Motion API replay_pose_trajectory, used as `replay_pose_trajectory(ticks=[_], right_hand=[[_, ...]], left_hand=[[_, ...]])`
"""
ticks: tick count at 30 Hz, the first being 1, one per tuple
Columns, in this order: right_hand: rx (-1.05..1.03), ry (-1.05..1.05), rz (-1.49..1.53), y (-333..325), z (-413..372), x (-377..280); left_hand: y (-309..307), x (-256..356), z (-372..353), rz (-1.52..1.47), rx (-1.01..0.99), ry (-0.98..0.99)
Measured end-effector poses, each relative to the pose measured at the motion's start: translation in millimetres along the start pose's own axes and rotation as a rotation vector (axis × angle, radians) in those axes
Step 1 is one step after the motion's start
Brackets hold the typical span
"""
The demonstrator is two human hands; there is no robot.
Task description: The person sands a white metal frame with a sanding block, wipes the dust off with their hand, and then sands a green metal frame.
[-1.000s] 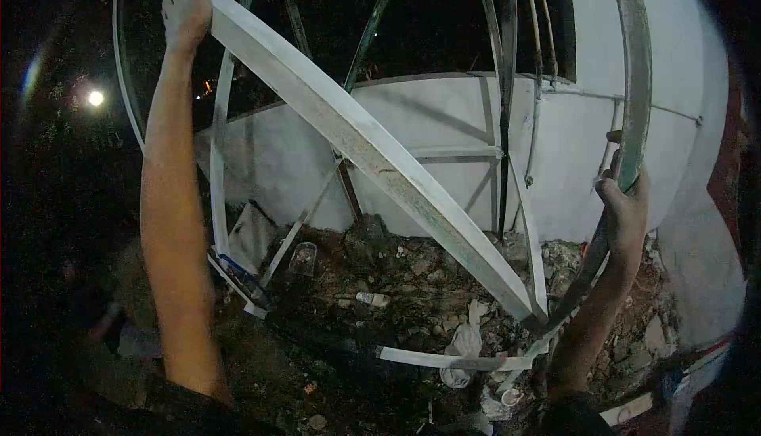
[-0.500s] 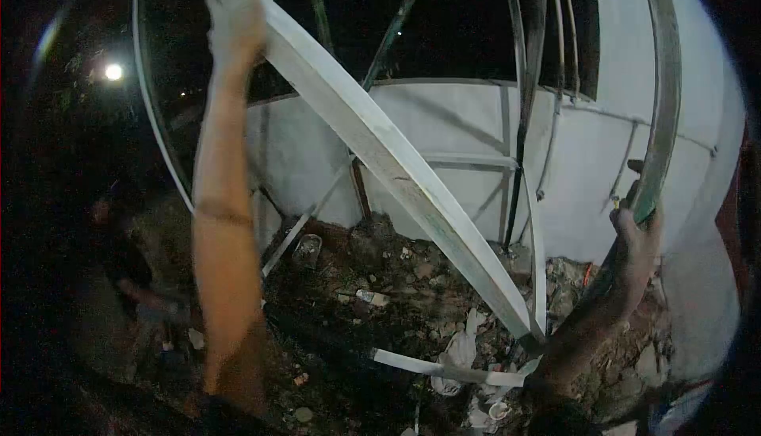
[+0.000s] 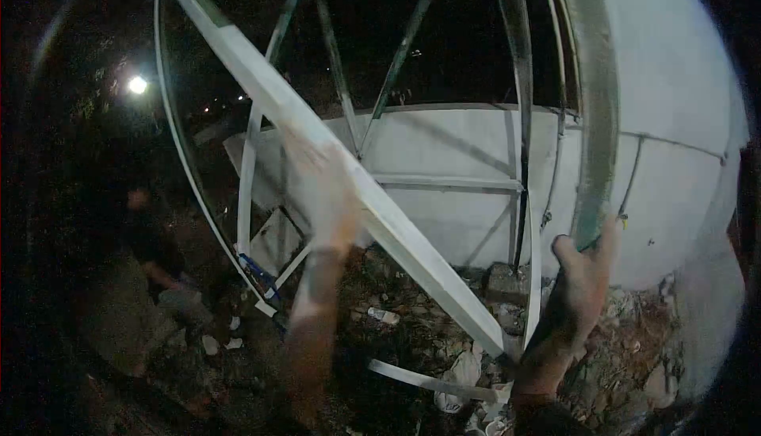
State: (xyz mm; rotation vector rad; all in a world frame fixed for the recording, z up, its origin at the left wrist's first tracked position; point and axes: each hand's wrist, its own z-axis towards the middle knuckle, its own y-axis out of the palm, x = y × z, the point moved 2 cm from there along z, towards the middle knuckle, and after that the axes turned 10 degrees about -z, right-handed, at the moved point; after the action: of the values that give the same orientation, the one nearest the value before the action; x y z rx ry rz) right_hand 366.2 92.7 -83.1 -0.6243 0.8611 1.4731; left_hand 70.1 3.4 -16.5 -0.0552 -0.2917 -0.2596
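Note:
A long pale diagonal beam [image 3: 412, 234] runs from the upper left down to the lower right. Across its middle lies my left hand [image 3: 325, 186], smeared by motion, so its fingers cannot be made out. At the right, my right hand [image 3: 585, 273] is at the lower end of a wide greenish-grey upright beam [image 3: 598, 119], thumb on one side and fingers on the other, wrapped round it. Near my right wrist the lower end of the diagonal beam meets a narrow upright strip [image 3: 534, 277].
Behind stands a low white wall [image 3: 444, 147] with several thin metal bars in front. Rubble [image 3: 412, 309] covers the ground below. A person [image 3: 162, 277] is low at the left in the dark. A blue tool [image 3: 258, 272] rests by the frame's lower left corner.
My left hand has moved down along the diagonal beam from near its upper end to its middle. The upright beam and my right hand appear farther left, and the view has shifted.

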Motion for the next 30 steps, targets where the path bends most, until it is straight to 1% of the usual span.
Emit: replay_pose_trajectory(ticks=[1, 3, 4, 5, 6, 7, 8, 9, 10, 11, 12, 13, 14, 15, 16, 17, 19, 20, 21, 22, 23, 25, 28, 30], right_hand=[[0.011, 0.009, -0.002, -2, 0, -1], [-0.048, 0.023, -0.092, -5, 5, -3], [-0.083, 0.032, -0.134, -4, 6, -3], [-0.069, 0.012, -0.154, -4, 8, -3], [-0.055, -0.008, -0.174, -4, 9, -4], [-0.087, 0.014, -0.115, -4, 11, -4], [-0.124, 0.044, -0.059, -5, 10, -3], [-0.147, 0.060, -0.064, -4, 10, -1], [-0.120, 0.005, -0.044, -2, 11, 0], [-0.090, -0.054, -0.024, -2, 11, 0], [-0.104, -0.043, -0.030, -1, 11, 2], [-0.072, -0.044, -0.100, -2, 11, 2], [-0.038, -0.048, -0.170, -4, 10, 1], [-0.046, -0.039, -0.174, -5, 11, -1], [-0.109, -0.029, -0.155, -6, 14, -4], [-0.171, -0.024, -0.136, -6, 18, -8], [-0.136, -0.064, -0.110, -1, 22, 1], [-0.099, -0.104, -0.081, -2, 20, 2], [-0.170, -0.076, -0.103, -4, 20, -8], [-0.172, -0.075, -0.105, -6, 22, -6], [-0.190, -0.090, -0.144, -6, 22, -3], [-0.208, -0.136, -0.174, -7, 24, -5], [-0.215, -0.194, -0.238, -8, 25, -8], [-0.224, -0.158, -0.289, -8, 23, -16]], left_hand=[[-7, -5, 24, -0.019, 0.017, -0.012], [-22, -45, 82, -0.060, 0.024, 0.108], [-28, -58, 108, -0.041, 0.033, 0.046], [-34, -67, 127, -0.014, 0.040, -0.015], [-34, -74, 138, -0.003, 0.041, -0.021], [-36, -82, 144, 0.032, 0.016, 0.028], [-41, -84, 140, 0.070, -0.013, 0.069], [-37, -68, 124, 0.007, 0.000, -0.011], [-31, -54, 105, -0.034, 0.008, -0.021], [-28, -61, 85, 0.123, -0.026, 0.168], [-24, -69, 64, 0.277, -0.066, 0.358], [-18, -51, 36, 0.237, -0.079, 0.248], [-6, -19, 10, 0.131, -0.080, 0.074], [6, 12, -17, 0.028, -0.062, -0.098], [18, 37, -37, -0.142, -0.029, -0.335], [25, 46, -62, -0.114, -0.089, -0.187], [39, 40, -106, -0.089, -0.149, -0.039], [45, 32, -125, 0.047, -0.195, -0.027], [48, 34, -132, 0.114, -0.217, -0.023], [50, 36, -139, 0.182, -0.240, -0.018], [50, 41, -140, 0.027, -0.152, -0.061], [51, 43, -136, -0.129, -0.066, -0.100], [35, 20, -90, 0.086, -0.090, -0.142], [17, -15, -35, 0.096, -0.058, -0.053]])
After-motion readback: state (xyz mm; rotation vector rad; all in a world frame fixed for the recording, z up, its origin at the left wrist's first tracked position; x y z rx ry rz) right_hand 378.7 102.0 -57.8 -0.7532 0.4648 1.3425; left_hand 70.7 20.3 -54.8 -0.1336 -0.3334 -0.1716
